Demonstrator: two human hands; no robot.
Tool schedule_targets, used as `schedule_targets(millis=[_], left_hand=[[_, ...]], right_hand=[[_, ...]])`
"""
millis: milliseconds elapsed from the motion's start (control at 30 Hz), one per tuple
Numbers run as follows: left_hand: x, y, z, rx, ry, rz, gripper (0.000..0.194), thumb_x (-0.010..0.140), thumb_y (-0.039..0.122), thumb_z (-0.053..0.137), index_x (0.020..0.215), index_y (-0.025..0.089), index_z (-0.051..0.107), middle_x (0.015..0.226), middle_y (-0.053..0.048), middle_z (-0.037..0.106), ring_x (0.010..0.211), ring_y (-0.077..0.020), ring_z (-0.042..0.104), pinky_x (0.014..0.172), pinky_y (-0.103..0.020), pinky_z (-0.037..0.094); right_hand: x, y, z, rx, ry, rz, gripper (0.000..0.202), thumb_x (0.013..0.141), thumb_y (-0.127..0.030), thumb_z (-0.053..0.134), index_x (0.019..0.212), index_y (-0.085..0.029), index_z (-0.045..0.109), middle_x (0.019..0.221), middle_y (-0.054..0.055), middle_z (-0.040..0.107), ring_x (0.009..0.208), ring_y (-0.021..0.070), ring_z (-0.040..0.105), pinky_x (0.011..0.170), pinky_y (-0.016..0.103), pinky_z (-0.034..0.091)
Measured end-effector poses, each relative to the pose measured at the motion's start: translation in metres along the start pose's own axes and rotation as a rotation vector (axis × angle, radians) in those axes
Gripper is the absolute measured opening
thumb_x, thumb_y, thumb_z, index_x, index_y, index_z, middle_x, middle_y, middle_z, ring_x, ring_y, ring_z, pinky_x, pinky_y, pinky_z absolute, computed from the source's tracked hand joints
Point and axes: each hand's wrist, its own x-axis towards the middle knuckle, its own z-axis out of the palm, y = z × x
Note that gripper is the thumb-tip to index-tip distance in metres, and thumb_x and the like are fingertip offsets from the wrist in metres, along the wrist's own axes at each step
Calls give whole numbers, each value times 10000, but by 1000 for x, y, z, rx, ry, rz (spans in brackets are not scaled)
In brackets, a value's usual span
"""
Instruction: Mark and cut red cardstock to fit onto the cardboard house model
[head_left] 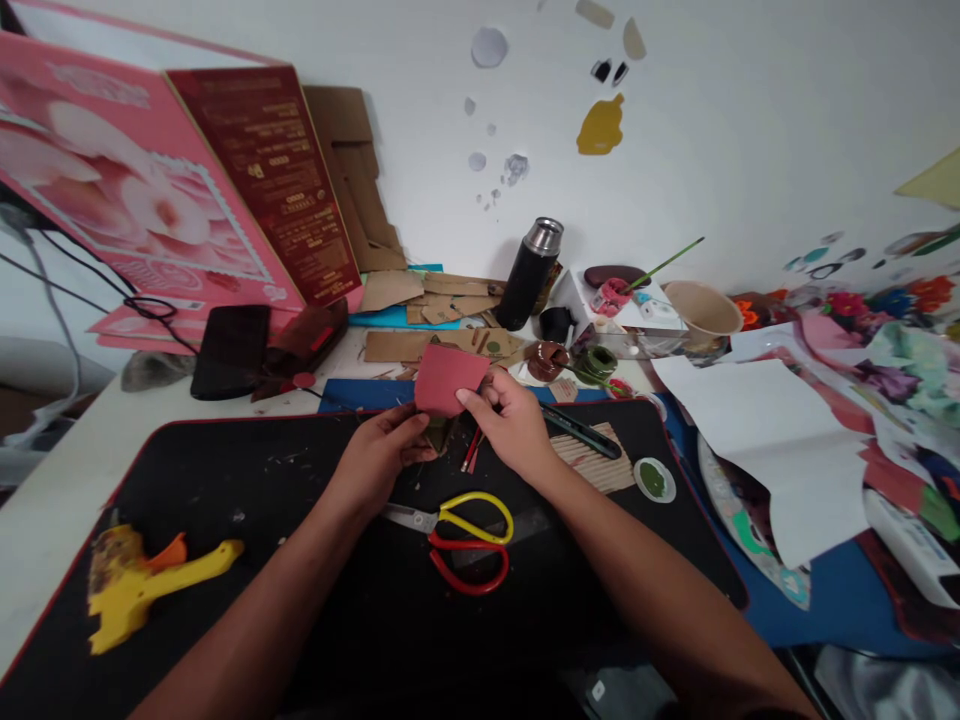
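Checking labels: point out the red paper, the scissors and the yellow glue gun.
Red paper (448, 378), head view: middle of its face.
Scissors (420, 519), head view: at the pivot.
Yellow glue gun (136, 592), head view: on its body.

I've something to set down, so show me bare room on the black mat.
Two patches on the black mat: between the yellow glue gun and far edge, bare but for specks; just below the scissors, between the forearms. Behind it, crowded: paint jars, cardboard scraps, black flask.

A black flask (525, 278) stands between a pink box (120, 150) and what seems a tan bowl (703, 308).
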Motion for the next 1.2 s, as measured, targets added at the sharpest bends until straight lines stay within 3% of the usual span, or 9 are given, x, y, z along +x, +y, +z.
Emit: schedule_targets(millis=[267, 533, 867, 1200], left_hand=[[-1, 1, 1, -35, 30, 4, 458, 610, 302, 967, 990, 103, 806, 856, -63, 786, 614, -141, 682, 580, -246, 601], [-1, 6, 3, -67, 25, -96, 249, 713, 164, 875, 946, 104, 810, 870, -88, 805, 625, -150, 694, 594, -260, 612], [0, 7, 1, -115, 42, -130, 60, 822, 74, 748, 827, 105, 799, 891, -128, 831, 673, -185, 760, 608, -260, 636], [-1, 4, 1, -104, 2, -110, 104, 753, 103, 813, 854, 95, 792, 865, -108, 805, 646, -174, 732, 568, -247, 618]], right_hand=[[-1, 3, 6, 40, 18, 20, 186, 970, -404, 652, 957, -219, 650, 629, -93, 374, 592, 140, 381, 606, 278, 308], [2, 2, 8, 113, -9, 9, 198, 960, -416, 695, 940, -228, 636, 619, -97, 391, 570, 132, 378, 590, 280, 313], [-4, 7, -6, 320, 44, 135, 441, 937, -671, 724, 973, -241, 634, 594, -88, 424, 511, 128, 378, 496, 269, 292], [-21, 11, 3, 181, -25, 123, 305, 913, -518, 739, 879, -242, 614, 610, -84, 438, 573, 142, 434, 591, 279, 387]])
